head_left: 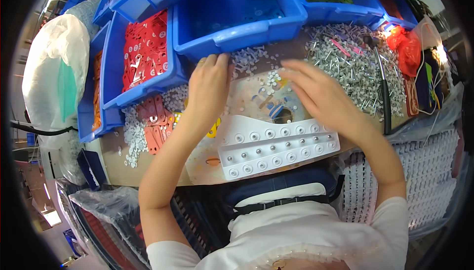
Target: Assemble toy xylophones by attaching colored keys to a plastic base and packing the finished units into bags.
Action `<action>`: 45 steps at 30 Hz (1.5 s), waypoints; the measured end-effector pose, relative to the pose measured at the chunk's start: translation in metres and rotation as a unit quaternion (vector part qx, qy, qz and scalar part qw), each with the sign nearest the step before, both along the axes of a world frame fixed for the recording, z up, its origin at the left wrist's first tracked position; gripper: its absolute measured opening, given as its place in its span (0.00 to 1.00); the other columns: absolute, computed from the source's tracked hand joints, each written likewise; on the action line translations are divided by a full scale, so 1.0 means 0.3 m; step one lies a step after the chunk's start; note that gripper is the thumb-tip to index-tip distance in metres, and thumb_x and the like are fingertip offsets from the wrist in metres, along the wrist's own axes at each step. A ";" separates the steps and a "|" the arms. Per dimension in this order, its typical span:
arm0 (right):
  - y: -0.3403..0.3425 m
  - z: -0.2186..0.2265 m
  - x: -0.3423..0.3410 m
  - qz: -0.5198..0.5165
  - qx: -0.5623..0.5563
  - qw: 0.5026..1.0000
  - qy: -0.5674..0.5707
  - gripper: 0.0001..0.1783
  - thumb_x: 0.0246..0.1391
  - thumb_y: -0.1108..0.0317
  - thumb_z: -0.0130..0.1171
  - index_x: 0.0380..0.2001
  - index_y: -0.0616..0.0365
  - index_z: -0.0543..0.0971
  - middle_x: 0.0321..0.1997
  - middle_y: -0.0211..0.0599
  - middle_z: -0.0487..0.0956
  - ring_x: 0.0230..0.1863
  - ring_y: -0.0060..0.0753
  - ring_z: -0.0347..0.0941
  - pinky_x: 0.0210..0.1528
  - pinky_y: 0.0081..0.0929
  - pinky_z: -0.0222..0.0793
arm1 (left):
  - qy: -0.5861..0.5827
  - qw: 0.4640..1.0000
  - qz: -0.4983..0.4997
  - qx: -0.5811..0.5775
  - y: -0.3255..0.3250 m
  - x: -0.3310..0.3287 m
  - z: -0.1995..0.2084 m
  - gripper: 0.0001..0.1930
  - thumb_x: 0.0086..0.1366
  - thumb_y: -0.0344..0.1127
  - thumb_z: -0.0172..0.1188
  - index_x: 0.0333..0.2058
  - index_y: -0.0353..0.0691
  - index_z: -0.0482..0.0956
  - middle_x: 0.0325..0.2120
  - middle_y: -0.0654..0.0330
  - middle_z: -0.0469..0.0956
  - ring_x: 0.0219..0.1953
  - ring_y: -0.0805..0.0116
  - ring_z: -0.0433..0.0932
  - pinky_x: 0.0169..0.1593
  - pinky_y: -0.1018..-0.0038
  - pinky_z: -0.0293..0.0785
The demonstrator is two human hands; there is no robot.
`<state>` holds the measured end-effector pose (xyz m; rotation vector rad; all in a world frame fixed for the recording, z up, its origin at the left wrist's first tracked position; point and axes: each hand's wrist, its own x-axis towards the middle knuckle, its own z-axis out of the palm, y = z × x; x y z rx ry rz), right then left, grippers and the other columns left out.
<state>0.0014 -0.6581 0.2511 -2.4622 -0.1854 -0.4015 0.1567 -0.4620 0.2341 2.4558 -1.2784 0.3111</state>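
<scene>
My left hand (211, 81), with a ring on one finger, reaches to the front edge of the large middle blue bin (242, 35). Its fingers are bent and pressed together; whatever may be between the fingertips is hidden. My right hand (318, 92) is slightly blurred, its fingers apart above small white caps (271, 80) on the table. Between my forearms lies a white plastic tray (240, 145), tilted a little. Round white pieces with metallic centres line its two outer rows, and small metallic heads stand along the middle row.
Red flat tags fill a blue bin (113, 80) at the left. White discs (134, 134) lie beside red tags (157, 122). At right, a heap of metal pins with pale heads (345, 67) surrounds a black-handled tool (385, 97). Stacked white strips (410, 171) stand lower right.
</scene>
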 end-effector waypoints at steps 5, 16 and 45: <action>0.037 -0.089 0.250 -0.113 -0.183 0.968 0.131 0.17 0.53 0.76 0.53 0.48 0.63 0.76 0.51 0.46 0.75 0.51 0.50 0.72 0.53 0.40 0.70 | 0.005 1.000 0.014 -0.003 -0.022 -0.004 -0.068 0.07 0.61 0.31 0.59 0.35 0.35 0.75 0.31 0.49 0.76 0.37 0.52 0.76 0.42 0.61 0.75; 0.078 -0.070 0.106 0.009 -0.076 0.995 0.060 0.17 0.53 0.80 0.52 0.48 0.61 0.76 0.53 0.47 0.74 0.54 0.52 0.71 0.54 0.39 0.68 | 0.178 0.976 -0.108 -0.064 0.092 -0.050 -0.010 0.15 0.54 0.24 0.61 0.42 0.34 0.79 0.39 0.52 0.79 0.41 0.50 0.77 0.45 0.63 0.75; 0.585 0.019 0.398 0.297 -0.098 0.950 0.026 0.11 0.47 0.76 0.60 0.37 0.59 0.80 0.44 0.38 0.78 0.47 0.42 0.74 0.49 0.36 0.69 | 0.000 0.899 0.411 -0.148 0.768 -0.129 0.013 0.07 0.56 0.27 0.61 0.35 0.35 0.81 0.34 0.56 0.78 0.41 0.55 0.72 0.45 0.61 0.69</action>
